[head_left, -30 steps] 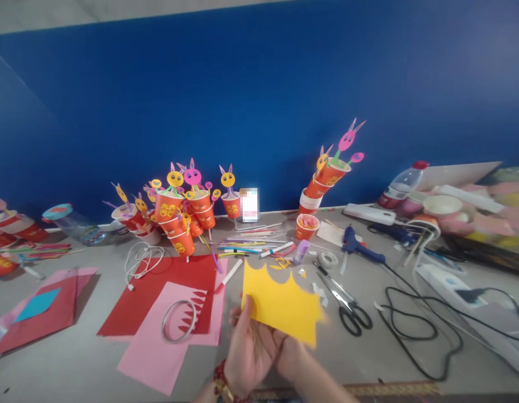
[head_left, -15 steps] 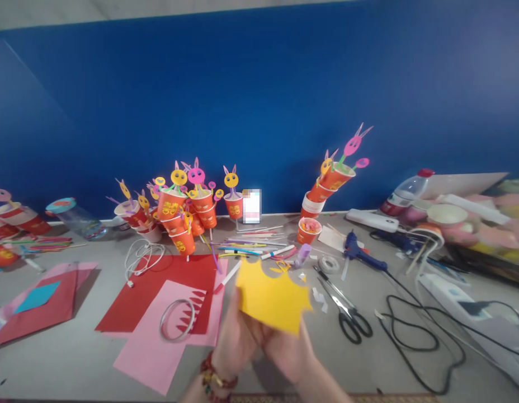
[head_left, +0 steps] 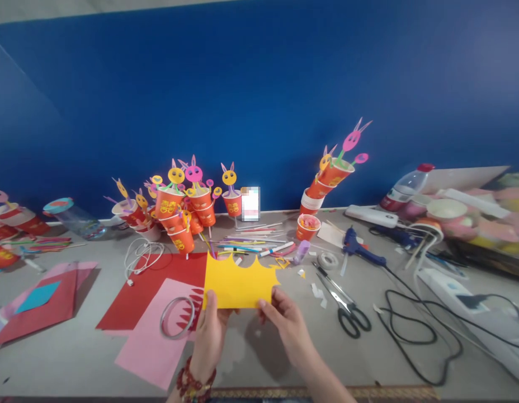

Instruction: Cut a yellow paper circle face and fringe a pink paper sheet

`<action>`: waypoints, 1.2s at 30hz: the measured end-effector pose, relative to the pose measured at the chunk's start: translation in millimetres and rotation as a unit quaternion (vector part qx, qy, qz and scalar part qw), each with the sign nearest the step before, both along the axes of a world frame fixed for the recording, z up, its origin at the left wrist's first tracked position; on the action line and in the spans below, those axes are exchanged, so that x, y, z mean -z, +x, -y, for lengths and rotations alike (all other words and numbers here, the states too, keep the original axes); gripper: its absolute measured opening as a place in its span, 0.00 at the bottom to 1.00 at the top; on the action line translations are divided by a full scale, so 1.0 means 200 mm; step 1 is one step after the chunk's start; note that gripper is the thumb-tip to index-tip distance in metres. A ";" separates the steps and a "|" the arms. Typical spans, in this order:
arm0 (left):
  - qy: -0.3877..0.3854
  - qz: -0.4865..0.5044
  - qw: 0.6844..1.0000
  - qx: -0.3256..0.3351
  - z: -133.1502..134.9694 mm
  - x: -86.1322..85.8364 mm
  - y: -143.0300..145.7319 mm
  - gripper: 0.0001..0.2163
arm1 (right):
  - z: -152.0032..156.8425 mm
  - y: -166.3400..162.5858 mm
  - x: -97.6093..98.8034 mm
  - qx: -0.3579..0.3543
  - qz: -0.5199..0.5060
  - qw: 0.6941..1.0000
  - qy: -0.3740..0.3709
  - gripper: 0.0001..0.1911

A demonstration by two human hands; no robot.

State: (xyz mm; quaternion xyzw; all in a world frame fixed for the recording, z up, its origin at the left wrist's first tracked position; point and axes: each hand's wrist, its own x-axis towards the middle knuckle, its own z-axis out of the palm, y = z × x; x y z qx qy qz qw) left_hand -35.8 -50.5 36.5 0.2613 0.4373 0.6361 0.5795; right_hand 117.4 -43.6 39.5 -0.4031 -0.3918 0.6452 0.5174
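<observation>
Clearly, the largest thing is the blue wall (head_left: 259, 101) rising behind the far edge of the grey counter (head_left: 75, 364). Along that far edge, left of the middle, stands a cluster of red paper cups (head_left: 169, 208) topped with rabbit-eared faces. Toward the left half, a red sheet (head_left: 133, 305) lies flat, and a pink sheet (head_left: 148, 344) overlaps it and slants down to the counter's near edge.

Next in size comes the yellow sheet (head_left: 238, 285), raised over the middle of the counter between the two hands, with a shadow on the surface below. Its scalloped side faces the far edge, its straight side the near edge. The left hand (head_left: 213, 324) pinches its near left corner, thumb on the upper face and fingers underneath. The right hand (head_left: 284, 316) grips the near right corner, thumb at the straight side. The hands are apart, with the sheet spanning the gap and reaching forward past both of them.

Black-handled scissors (head_left: 347, 306) lie right of the right hand, points toward the far edge, and beyond them is a blue glue gun (head_left: 366, 253). A metallic ring (head_left: 163, 322) rests on the pink sheet, left of the left hand. Smallest are white paper scraps (head_left: 316, 290) just beside the scissors.
</observation>
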 end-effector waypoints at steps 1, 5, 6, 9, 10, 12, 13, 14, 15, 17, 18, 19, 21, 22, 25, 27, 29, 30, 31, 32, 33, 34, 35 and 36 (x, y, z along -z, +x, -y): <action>-0.006 -0.013 1.000 0.015 0.01 0.01 0.00 0.21 | 0.00 -0.01 0.00 0.012 0.002 1.000 0.000 0.16; -0.002 -0.123 0.989 0.081 0.05 0.01 -0.03 0.15 | 0.00 0.02 0.00 0.029 0.019 0.999 0.005 0.18; 0.001 -0.150 0.984 0.096 0.05 0.00 -0.03 0.15 | 0.00 0.02 0.00 0.031 0.021 0.999 0.005 0.18; 0.001 -0.203 0.970 0.136 0.05 -0.02 -0.02 0.17 | 0.00 0.03 0.01 0.041 0.023 0.999 -0.003 0.19; 0.000 -0.215 0.966 0.146 0.04 -0.02 -0.02 0.18 | 0.00 0.03 0.02 0.045 0.023 0.999 -0.005 0.19; -0.005 -0.229 0.960 0.158 0.03 -0.01 -0.01 0.20 | 0.01 0.03 0.03 0.048 0.021 0.999 -0.008 0.19; -0.009 -0.226 0.961 0.161 0.02 -0.01 -0.01 0.21 | 0.01 0.03 0.04 0.049 0.019 0.999 -0.008 0.19; -0.014 -0.213 0.963 0.162 0.02 0.00 -0.01 0.21 | 0.01 0.03 0.05 0.048 0.015 0.999 -0.008 0.19; -0.020 -0.192 0.967 0.164 0.02 0.02 -0.01 0.21 | 0.01 0.03 0.05 0.048 0.012 0.999 -0.009 0.19; -0.032 -0.132 0.977 0.167 0.02 0.03 0.00 0.19 | 0.00 0.02 0.06 0.048 0.007 0.999 -0.011 0.19; -0.038 -0.104 0.980 0.167 0.02 0.03 0.00 0.18 | 0.00 0.03 0.06 0.051 0.007 0.999 -0.012 0.19; -0.043 -0.083 0.982 0.166 0.03 0.03 -0.01 0.16 | 0.00 0.03 0.06 0.056 0.008 0.998 -0.013 0.19; -0.049 -0.054 0.984 0.162 0.04 0.02 -0.02 0.14 | 0.00 0.04 0.05 0.071 0.011 0.997 -0.015 0.19; -0.050 -0.040 0.984 0.164 0.05 0.01 -0.02 0.14 | -0.01 0.04 0.05 0.079 0.012 0.997 -0.016 0.19; -0.048 0.024 0.982 0.183 0.08 -0.01 -0.05 0.15 | -0.01 0.07 0.03 0.094 0.012 0.995 -0.021 0.19; -0.053 0.048 0.982 0.174 0.10 0.00 -0.07 0.16 | -0.01 0.09 0.02 0.091 0.012 0.996 -0.020 0.19; -0.057 0.036 0.988 0.141 0.11 0.02 -0.09 0.14 | 0.00 0.11 0.02 0.086 0.014 0.996 -0.012 0.19; -0.058 0.020 0.991 0.122 0.12 0.02 -0.11 0.13 | 0.01 0.12 0.02 0.085 0.016 0.996 -0.007 0.19; -0.059 -0.001 0.993 0.105 0.12 0.03 -0.14 0.13 | 0.02 0.13 0.02 0.083 0.018 0.996 -0.002 0.19; -0.061 -0.024 0.994 0.087 0.13 0.03 -0.18 0.13 | 0.02 0.14 0.02 0.083 0.021 0.996 0.004 0.18; -0.066 -0.051 0.994 0.066 0.13 0.03 -0.22 0.13 | 0.03 0.15 0.02 0.081 0.024 0.996 0.009 0.18; -0.077 -0.079 0.993 0.041 0.14 0.03 -0.28 0.14 | 0.03 0.16 0.02 0.080 0.026 0.996 0.013 0.18; -0.089 -0.104 0.990 0.017 0.15 0.01 -0.34 0.15 | 0.03 0.17 0.02 0.079 0.028 0.996 0.017 0.18; -0.099 -0.126 0.987 -0.005 0.16 0.00 -0.41 0.16 | 0.03 0.18 0.02 0.079 0.028 0.996 0.019 0.18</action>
